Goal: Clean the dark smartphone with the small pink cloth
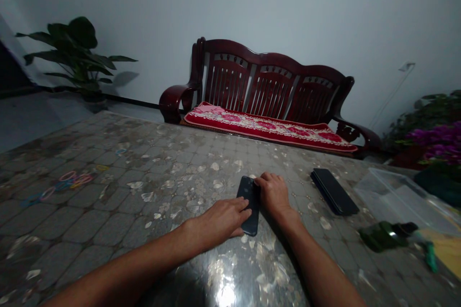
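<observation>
A dark smartphone (251, 218) lies flat on the table, its long side pointing away from me. My left hand (226, 216) comes from the left and lays its fingers across the phone's face, with the thumb by the lower left edge. At the upper right edge of the phone is my right hand (273, 193), fingers curled and thumb and forefinger closed at the corner. Whether it grips the case itself or something thin on it cannot be made out.
A black, flat wallet-like case (334, 192) lies to the right. Beyond it are a clear plastic box (403, 196), a green bottle (385, 236) and a yellowish sheet (448, 254). Several coloured rubber bands (68, 180) lie left. A wooden bench (266, 86) stands behind the table (173, 153).
</observation>
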{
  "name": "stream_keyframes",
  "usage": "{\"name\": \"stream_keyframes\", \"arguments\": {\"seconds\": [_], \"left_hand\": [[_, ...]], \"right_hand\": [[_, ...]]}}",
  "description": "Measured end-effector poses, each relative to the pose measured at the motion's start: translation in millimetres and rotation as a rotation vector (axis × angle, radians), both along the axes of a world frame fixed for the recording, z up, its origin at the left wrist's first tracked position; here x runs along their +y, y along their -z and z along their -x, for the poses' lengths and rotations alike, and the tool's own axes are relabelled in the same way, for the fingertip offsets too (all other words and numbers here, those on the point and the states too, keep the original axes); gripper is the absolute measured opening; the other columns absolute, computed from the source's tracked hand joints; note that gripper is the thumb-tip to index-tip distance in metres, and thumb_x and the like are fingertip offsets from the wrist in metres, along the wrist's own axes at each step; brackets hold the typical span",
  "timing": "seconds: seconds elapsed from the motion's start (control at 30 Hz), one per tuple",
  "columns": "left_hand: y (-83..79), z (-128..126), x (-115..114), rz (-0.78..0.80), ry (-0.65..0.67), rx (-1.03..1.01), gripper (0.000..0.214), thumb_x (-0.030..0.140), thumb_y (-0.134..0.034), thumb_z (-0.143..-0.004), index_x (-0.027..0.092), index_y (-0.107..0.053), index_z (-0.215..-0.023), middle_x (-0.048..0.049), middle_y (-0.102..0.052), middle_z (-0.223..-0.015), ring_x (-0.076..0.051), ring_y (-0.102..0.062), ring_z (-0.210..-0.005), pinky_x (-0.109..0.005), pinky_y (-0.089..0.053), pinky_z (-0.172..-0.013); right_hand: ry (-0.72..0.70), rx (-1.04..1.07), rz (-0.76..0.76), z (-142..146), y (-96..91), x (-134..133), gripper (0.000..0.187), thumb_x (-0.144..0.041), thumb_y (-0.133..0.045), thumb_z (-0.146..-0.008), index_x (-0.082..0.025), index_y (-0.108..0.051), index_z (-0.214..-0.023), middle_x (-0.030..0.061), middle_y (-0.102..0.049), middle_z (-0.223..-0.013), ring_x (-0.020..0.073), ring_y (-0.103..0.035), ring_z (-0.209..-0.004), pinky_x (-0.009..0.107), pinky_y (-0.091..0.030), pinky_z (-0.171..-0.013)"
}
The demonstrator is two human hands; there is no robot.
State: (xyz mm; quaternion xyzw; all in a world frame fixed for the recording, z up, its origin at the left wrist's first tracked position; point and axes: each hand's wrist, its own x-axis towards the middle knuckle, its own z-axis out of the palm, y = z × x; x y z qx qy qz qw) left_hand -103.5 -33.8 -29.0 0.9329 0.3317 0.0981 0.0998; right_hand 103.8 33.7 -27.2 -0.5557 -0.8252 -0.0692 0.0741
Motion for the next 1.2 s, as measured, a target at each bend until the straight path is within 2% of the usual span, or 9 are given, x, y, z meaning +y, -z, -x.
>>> {"name": "stream_keyframes", "arguments": {"seconds": [0.17, 0.33, 0.6, 0.83, 0.9, 1.07, 1.2], "left_hand": [[-4.8, -2, -2, 0.017, -0.012, 0.031, 0.044, 0.028, -0.074, -0.087, 0.015, -0.062, -0.127, -0.0186, -0.060, -0.138, -0.033, -0.059, -0.127, -0.044, -0.050, -0.106], [-3.0, -5, -2, 0.007, -0.054, 0.048, 0.045, 0.032, -0.070, -0.090, 0.015, -0.060, -0.131, -0.0192, -0.056, -0.143, -0.034, -0.054, -0.132, -0.048, -0.049, -0.107], [-8.7, -7, -1, 0.027, -0.050, 0.079, 0.051, 0.029, -0.073, -0.088, 0.015, -0.059, -0.134, -0.0187, -0.056, -0.143, -0.034, -0.054, -0.133, -0.046, -0.048, -0.108], [-16.2, -9, -4, 0.076, -0.075, 0.132, 0.052, 0.026, -0.071, -0.089, 0.015, -0.057, -0.138, -0.0189, -0.054, -0.146, -0.033, -0.050, -0.136, -0.046, -0.045, -0.111], [-19.8, -10, -4, 0.086, -0.084, 0.148, 0.052, 0.026, -0.071, -0.089, 0.015, -0.057, -0.138, -0.0187, -0.053, -0.146, -0.033, -0.050, -0.137, -0.044, -0.044, -0.113], [-24.1, -12, -3, 0.101, -0.080, 0.164, 0.052, 0.025, -0.071, -0.088, 0.015, -0.058, -0.138, -0.0182, -0.053, -0.147, -0.032, -0.050, -0.137, -0.042, -0.044, -0.113], [-20.3, -10, -2, 0.082, -0.082, 0.145, 0.052, 0.025, -0.073, -0.087, 0.016, -0.059, -0.136, -0.0181, -0.054, -0.146, -0.032, -0.051, -0.137, -0.042, -0.044, -0.113]], "right_hand": [[-0.079, -0.014, 0.033, 15, -2.2, 7, 0.027, -0.020, -0.051, -0.099, -0.025, -0.075, -0.109, 0.0083, -0.069, -0.104, 0.0228, -0.057, -0.097, 0.033, -0.032, -0.082], [-0.122, -0.001, 0.060, 27, -6.3, 17, 0.029, -0.019, -0.050, -0.098, -0.026, -0.076, -0.108, 0.0081, -0.069, -0.105, 0.0224, -0.057, -0.098, 0.033, -0.034, -0.083], [-0.288, 0.036, 0.078, 19, -4.4, 10, 0.021, -0.026, -0.056, -0.097, -0.025, -0.077, -0.102, 0.0049, -0.070, -0.096, 0.0214, -0.058, -0.095, 0.032, -0.033, -0.079], [-0.207, 0.051, 0.034, 17, 0.2, 15, 0.023, -0.022, -0.056, -0.098, -0.025, -0.076, -0.107, 0.0075, -0.069, -0.101, 0.0222, -0.057, -0.096, 0.033, -0.034, -0.081], [-0.221, 0.054, 0.025, 17, 0.7, 14, 0.021, -0.022, -0.056, -0.097, -0.023, -0.076, -0.105, 0.0079, -0.069, -0.100, 0.0220, -0.057, -0.096, 0.033, -0.033, -0.081], [-0.357, 0.084, 0.035, 14, 1.6, 6, 0.019, -0.027, -0.058, -0.098, -0.023, -0.076, -0.103, 0.0058, -0.069, -0.094, 0.0208, -0.056, -0.093, 0.033, -0.033, -0.080], [-0.287, 0.089, 0.033, 12, 0.7, 8, 0.022, -0.026, -0.057, -0.098, -0.025, -0.076, -0.107, 0.0064, -0.069, -0.098, 0.0214, -0.057, -0.097, 0.034, -0.033, -0.083]]}}
